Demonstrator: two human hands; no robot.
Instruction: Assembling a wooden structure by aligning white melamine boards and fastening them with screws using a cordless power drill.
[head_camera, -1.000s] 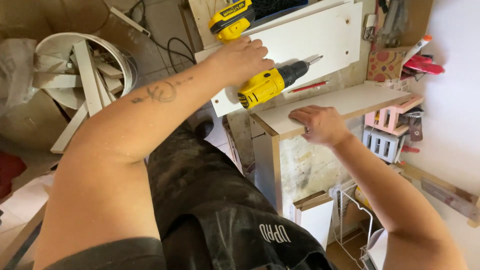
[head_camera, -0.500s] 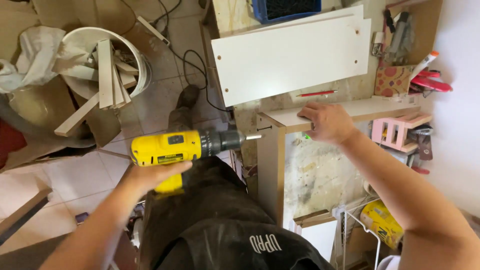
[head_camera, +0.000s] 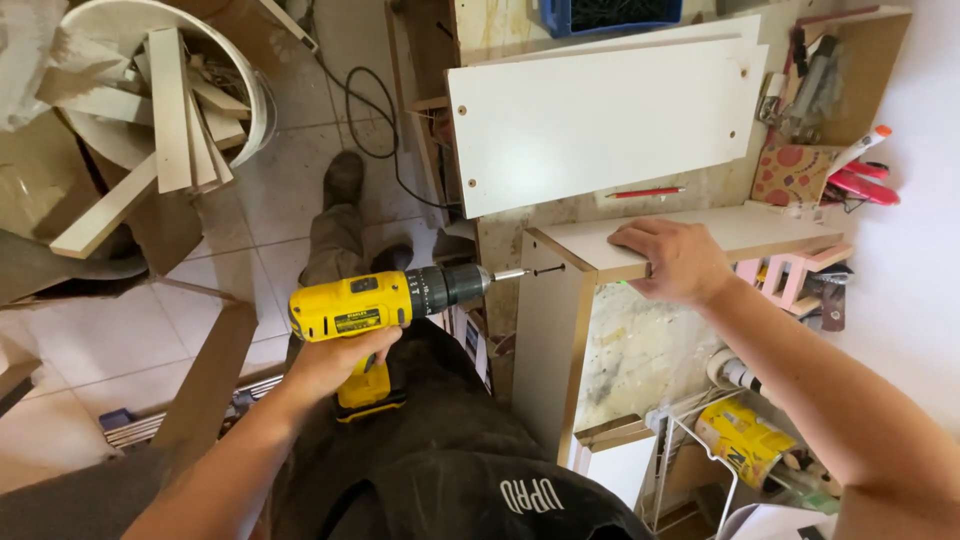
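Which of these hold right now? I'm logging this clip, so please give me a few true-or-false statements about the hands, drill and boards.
1. The left hand grips a yellow drill. True.
2. The drill bit points at a screw at the corner of two boards. True.
3. The right hand holds a red pencil. False: it presses flat on the top board; the pencil lies apart on the bench.
4. The white panel with holes lies on the floor. False: it lies on the bench, beyond the hand.
5. The bucket at upper left holds wood offcuts. True.
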